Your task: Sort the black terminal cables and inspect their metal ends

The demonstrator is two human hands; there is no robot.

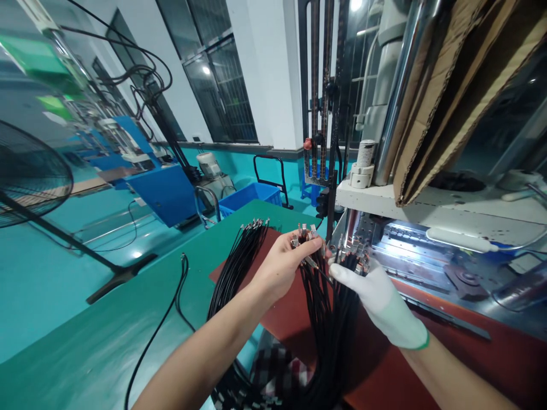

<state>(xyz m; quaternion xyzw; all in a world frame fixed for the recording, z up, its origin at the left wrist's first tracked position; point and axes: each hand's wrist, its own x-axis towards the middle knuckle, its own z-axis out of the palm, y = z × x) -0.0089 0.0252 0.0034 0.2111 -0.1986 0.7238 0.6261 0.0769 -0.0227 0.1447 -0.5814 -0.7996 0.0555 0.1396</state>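
My bare left hand [282, 259] is closed around the ends of several black cables [314, 302] tipped with small metal connectors. My right hand [378, 299], in a white glove with a green cuff, grips a thicker bundle of black cables [345, 319] just below their silvery connectors [354, 249]. Both hands are almost touching, and the cables hang down towards my lap. To the left, another bundle of black cables [235, 267] lies curved over the table, its connector ends pointing away from me. The fingertips of my right hand are partly hidden behind the cables.
A green table [98, 347] carries a red-brown sheet [277, 319] and one loose looped cable [159, 319]. At the right stands a lit press machine [427, 250] with folded cardboard [448, 97] above it. Behind are a blue bin [252, 196] and a floor fan [32, 171].
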